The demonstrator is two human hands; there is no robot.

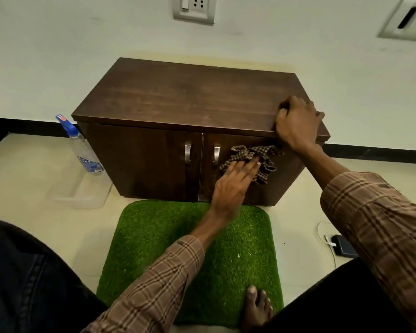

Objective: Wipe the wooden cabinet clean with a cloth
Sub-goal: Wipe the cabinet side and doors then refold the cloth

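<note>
Seated on the floor, my bare foot (257, 306) rests on the near edge of a green artificial-grass mat (168, 239) spread on pale tiles just in front of the wooden cabinet (178, 97). My left hand (233, 186), fingers flat and spread, presses a crumpled brown-and-cream checked cloth (262, 156) against the cabinet's right door, just right of its metal handle (216, 153); this grip is open, palm pushing the cloth rather than closing around it. My right hand (298, 121) lies on the cabinet top near its front right corner, fingers curled over the edge, holding nothing else. The cabinet is low, dark brown with visible grain, two doors shut, a matching handle (187, 152) on the left door. A clear spray bottle with a blue nozzle (82, 145) stands at the cabinet's left side, beside a clear plastic container (79, 195). To the right, a dark phone (345, 246) with a white cable lies on the floor. Behind, a pale wall carries a black skirting strip and a white power socket (193, 8).
</note>
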